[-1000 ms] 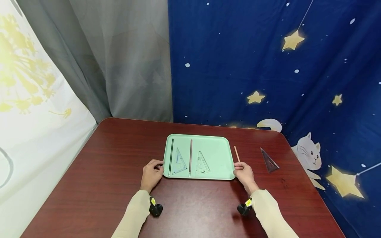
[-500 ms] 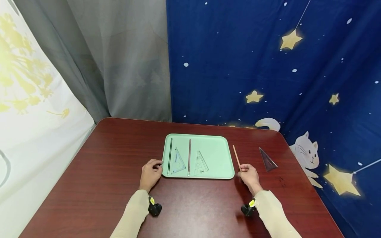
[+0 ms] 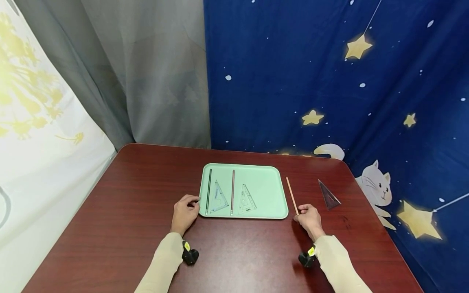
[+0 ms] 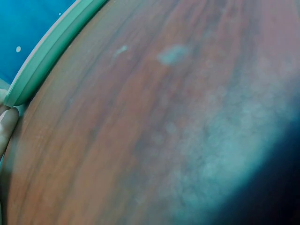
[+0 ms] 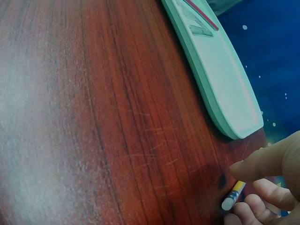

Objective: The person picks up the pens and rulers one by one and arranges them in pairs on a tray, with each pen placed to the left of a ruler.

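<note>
My left hand (image 3: pixel 184 215) holds the lower left corner of a pale green tray (image 3: pixel 269 191); in the left wrist view fingertips (image 4: pixel 8 122) meet its rim (image 4: pixel 51 51). On the tray lie a dark green pencil (image 3: pixel 209 191), a red pencil (image 3: pixel 232 192) and two clear set squares, one bluish (image 3: pixel 219 202), one plain (image 3: pixel 249 203). Right of the tray, my right hand (image 3: pixel 311 221) pinches a light-coloured pencil (image 3: pixel 291 194) near its near end. The right wrist view shows that pencil's eraser end (image 5: pixel 228 203) poking out between thumb and fingers, close over the table.
A dark, see-through set square (image 3: pixel 328 196) lies on the table to the right of my right hand. The reddish-brown table (image 3: pixel 154 171) has a blue star-patterned curtain (image 3: pixel 267 93) and a grey curtain (image 3: pixel 165 89) behind it, and a white cloth (image 3: pixel 55 179) at the left.
My right hand has moved from the tray's right corner, rightward and toward me, to the near end of the light pencil. The left hand has stayed at the tray.
</note>
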Demonstrator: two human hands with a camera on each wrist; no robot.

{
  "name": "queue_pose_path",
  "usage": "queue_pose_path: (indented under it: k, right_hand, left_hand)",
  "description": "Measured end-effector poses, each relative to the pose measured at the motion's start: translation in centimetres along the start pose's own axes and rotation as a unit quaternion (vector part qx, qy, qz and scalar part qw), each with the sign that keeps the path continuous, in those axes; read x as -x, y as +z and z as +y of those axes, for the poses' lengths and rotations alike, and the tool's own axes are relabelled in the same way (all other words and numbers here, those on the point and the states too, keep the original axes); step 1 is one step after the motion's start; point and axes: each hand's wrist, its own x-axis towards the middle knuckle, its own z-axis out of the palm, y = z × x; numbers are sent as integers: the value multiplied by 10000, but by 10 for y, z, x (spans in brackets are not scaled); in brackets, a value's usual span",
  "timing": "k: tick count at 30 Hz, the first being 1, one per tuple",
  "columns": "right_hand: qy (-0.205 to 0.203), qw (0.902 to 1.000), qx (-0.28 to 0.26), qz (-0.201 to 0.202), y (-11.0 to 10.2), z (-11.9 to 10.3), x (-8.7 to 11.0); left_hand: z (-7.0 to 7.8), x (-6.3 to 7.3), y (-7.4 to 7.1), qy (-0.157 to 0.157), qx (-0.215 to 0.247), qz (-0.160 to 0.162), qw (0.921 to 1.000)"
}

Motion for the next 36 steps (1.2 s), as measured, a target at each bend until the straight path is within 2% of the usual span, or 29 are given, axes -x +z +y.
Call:
queue_pose_path:
  k: [9,12,18,23,36]
  right_hand:
    - [-83,9993,353,-48,-3,0,1]
    - [-47,9995,293,-112,-3,1,0]
    - [49,9996,-7,-261,-1,2,-3]
    - [69,9997,-2,-238,-1,3,-4]
    - [65,9972,712,-201,0,-1,-7]
  left_hand:
    - [0,-1,0,-24,-21,-4,10000]
    - [0,-1,0,8,-11,20,10000]
    - [0,1,0,-169,-4,-77,9998]
    - [0,0,0,-213,-11,-107,9997]
    - [1,0,0,-51,10,20,10000]
